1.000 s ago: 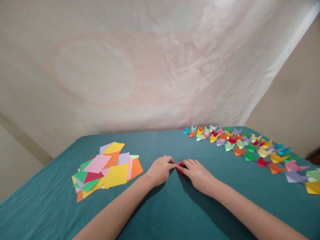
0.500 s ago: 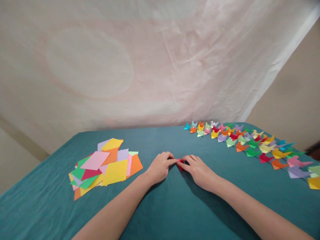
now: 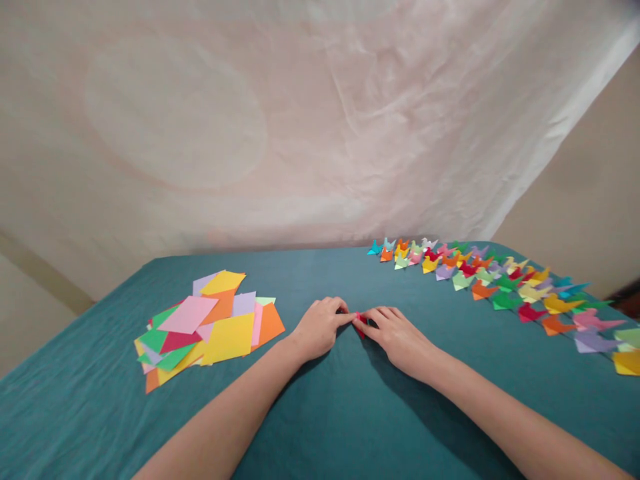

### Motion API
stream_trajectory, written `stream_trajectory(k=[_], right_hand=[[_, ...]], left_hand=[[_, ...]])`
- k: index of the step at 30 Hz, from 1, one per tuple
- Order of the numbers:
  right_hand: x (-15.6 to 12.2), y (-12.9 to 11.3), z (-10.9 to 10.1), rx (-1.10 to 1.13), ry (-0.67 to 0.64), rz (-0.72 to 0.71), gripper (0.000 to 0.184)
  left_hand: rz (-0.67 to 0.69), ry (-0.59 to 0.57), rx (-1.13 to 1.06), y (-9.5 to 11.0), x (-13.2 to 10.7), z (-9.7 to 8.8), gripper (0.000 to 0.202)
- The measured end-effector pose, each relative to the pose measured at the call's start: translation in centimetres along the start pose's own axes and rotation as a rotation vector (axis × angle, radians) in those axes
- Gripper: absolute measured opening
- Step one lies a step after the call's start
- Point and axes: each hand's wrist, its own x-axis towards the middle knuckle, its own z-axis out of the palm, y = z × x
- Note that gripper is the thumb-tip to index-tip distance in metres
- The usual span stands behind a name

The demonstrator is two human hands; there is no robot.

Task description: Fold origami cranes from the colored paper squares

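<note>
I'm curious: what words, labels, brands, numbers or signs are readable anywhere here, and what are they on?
None: no readable text shows on the loose paper sheets, paper birds, small red folded paper or teal cloth.
The pale backdrop shows a faint oval, but no legible lettering.

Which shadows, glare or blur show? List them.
Head view: soft-edged shadows lie on the cloth beneath the left hand and right hand; head view: no harsh glare stands out; head view: the small red paper shows no crisp folds.
</note>
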Motion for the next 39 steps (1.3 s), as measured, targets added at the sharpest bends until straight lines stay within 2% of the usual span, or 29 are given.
stream_trajectory(k=[6, 10, 18, 24, 34, 39], right_hand=[[-0.4, 0.7, 0.9, 0.13, 0.07, 0.043, 0.041], [-0.5, 0.9, 1.0, 0.179, 0.055, 0.073, 0.043], [-0.4, 0.8, 0.7, 0.214, 0.054, 0.103, 0.04], [-0.3, 1.2, 1.2, 0.287, 0.077, 0.117, 0.04], [-0.3, 1.2, 1.3, 0.286, 0.073, 0.116, 0.037], [-0.3, 1.1, 1.2, 0.28, 0.082, 0.11, 0.038]], left_hand=[[-0.006, 0.007, 0.01, 0.1, 0.0, 0.0, 0.041], [0.007, 0.017, 0.021, 0.3, -0.1, -0.1, 0.041], [0.06, 0.07, 0.092, 1.1, -0.5, -0.7, 0.028], [0.171, 0.042, 0.102, 1.2, -0.8, -0.6, 0.021], [0.218, 0.083, 0.106, 0.8, -0.9, -0.4, 0.022], [0.242, 0.063, 0.102, 0.8, -0.8, -0.3, 0.022]])
